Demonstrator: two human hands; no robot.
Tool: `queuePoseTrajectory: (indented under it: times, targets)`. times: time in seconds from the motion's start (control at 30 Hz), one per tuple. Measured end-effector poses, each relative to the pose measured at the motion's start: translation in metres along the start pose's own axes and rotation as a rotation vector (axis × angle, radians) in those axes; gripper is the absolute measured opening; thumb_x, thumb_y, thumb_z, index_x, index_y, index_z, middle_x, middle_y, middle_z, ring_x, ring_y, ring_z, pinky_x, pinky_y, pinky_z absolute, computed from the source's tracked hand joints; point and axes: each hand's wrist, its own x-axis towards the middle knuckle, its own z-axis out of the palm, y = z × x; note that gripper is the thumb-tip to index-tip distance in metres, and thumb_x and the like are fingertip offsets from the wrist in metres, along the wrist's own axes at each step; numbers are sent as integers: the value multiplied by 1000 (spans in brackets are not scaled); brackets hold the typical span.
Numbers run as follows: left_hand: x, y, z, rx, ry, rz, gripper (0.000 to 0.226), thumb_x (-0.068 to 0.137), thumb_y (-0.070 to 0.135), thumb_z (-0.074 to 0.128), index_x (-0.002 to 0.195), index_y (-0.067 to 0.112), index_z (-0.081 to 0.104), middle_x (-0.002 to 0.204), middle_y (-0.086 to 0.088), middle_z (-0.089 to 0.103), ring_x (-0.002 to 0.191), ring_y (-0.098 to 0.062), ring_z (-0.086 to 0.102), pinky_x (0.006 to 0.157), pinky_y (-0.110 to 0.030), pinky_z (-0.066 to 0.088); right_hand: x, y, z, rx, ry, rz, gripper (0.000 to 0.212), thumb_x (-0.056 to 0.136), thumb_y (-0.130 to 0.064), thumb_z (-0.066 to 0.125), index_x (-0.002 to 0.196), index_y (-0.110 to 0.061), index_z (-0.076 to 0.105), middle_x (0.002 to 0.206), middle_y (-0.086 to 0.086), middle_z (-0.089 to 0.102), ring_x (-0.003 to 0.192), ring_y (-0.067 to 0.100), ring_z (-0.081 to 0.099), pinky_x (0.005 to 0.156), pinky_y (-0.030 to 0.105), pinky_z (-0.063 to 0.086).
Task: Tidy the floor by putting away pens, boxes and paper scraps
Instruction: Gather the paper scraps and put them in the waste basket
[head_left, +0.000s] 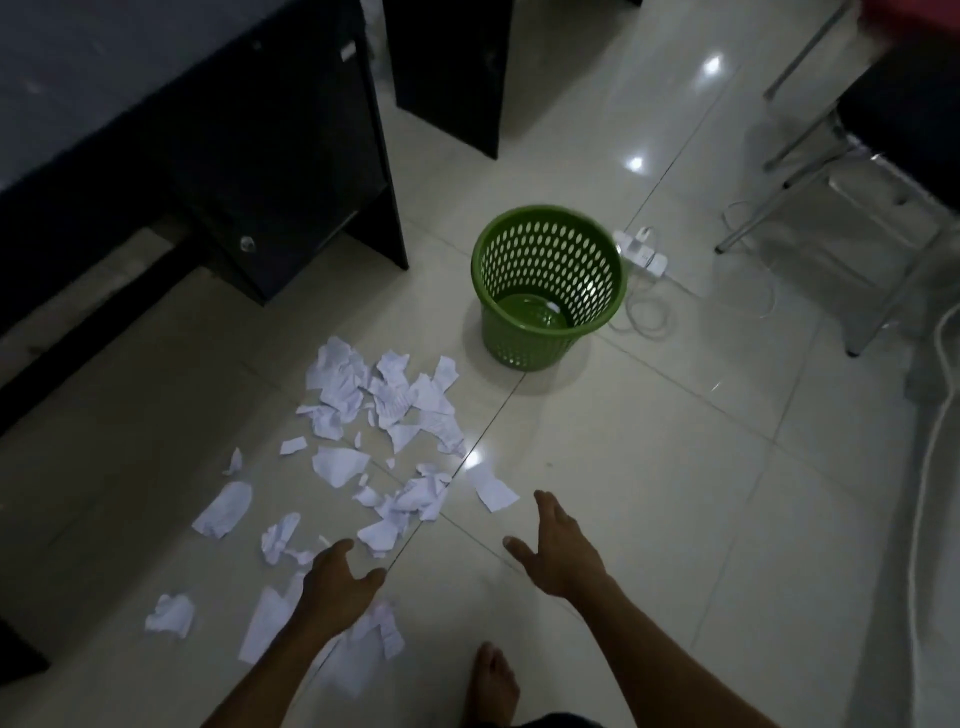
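From where I stood, the job looked barely begun. The torn paper scraps (384, 410) lay strewn over the tiled floor (649, 493), spreading from beneath the left hand (337, 577) to well ahead of it. One loose scrap (491, 488) sat just ahead of the right hand (558, 551), towards its thumb side. Both hands were spread, fingers apart and holding nothing; the left hung over the nearest scraps, though I could not tell whether it touched them. The green perforated wastebasket (514, 332) stood upright well beyond the right hand's fingertips, almost empty, with only something pale at its bottom that I could not make out. I saw no pens and no boxes, so in my judgement nearly all the paper remained to be gathered.

Room to move was fair. Open tile lay between the hands and the basket, and out to the right hand's side. Far ahead of the left hand rose the dark desk cabinet (260, 156), its corner near the farthest scraps. Past the basket lay a white power strip (641, 254) and its looped cable (644, 317), with metal chair legs (810, 171) beyond. A bare foot (493, 675) was planted behind and between the hands.
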Motion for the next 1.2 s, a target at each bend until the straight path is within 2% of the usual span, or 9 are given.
queuePoseTrajectory:
  times: [0.13,0.37,0.5,0.67,0.77,0.9,1.0,1.1,1.2]
  targets:
    - [61,-17,30,10,35,-8,64,84,24,70,136,0,43,141,-17,48,129,-30,46,102,-34,39,62,27,33,-6,-19,13,89,92,-56,49,153,-15,0,162,3,0,147,23,13,115,46,26]
    - [175,-58,85,48,23,-11,85,77,38,76,144,3,35,147,-18,41,135,-33,41,110,-40,37,166,61,101,-26,-30,7,100,85,-62,55,153,-20,-5,162,1,-10,148,28,4,113,56,26]
    - [243,-75,112,1,36,49,83,74,37,79,141,8,39,143,-19,44,130,-33,45,108,-44,39,225,62,143,-66,0,-45,101,86,-63,51,153,-18,-10,161,3,-13,149,30,-5,115,55,22]
    - [308,-87,151,123,169,46,93,78,53,69,150,22,19,158,-18,12,146,-33,12,117,-43,19,275,59,189,63,85,58,91,91,-53,52,152,-25,-9,160,5,-18,147,35,-6,112,60,23]
    - [330,-90,174,73,271,52,94,74,57,70,149,28,21,159,-18,6,146,-36,7,117,-44,15,291,56,212,47,100,42,85,94,-50,49,153,-22,-6,160,7,-19,147,34,-7,113,60,20]
    - [347,-82,194,20,329,91,100,65,69,68,147,45,16,160,-5,-7,145,-39,-6,110,-63,17,307,47,226,25,148,30,82,96,-49,45,153,-19,-5,159,12,-21,147,38,-9,113,57,23]
    - [356,-74,193,154,394,222,112,58,74,69,149,43,12,160,-8,-12,146,-37,-14,109,-67,17,319,34,222,-21,213,-14,83,96,-50,44,153,-16,-6,157,13,-25,147,36,-10,113,54,25]
    - [369,-64,175,258,347,244,114,61,73,67,151,35,8,159,-14,-13,146,-35,-18,114,-61,6,334,17,212,52,223,-86,77,97,-43,45,153,-14,0,159,13,-20,147,35,-4,112,48,27]
    - [380,-60,158,225,246,269,116,61,67,73,150,42,2,158,-7,-22,144,-35,-25,112,-65,6,346,8,204,111,227,-136,78,95,-43,49,153,-13,5,160,10,-17,147,33,4,110,46,30]
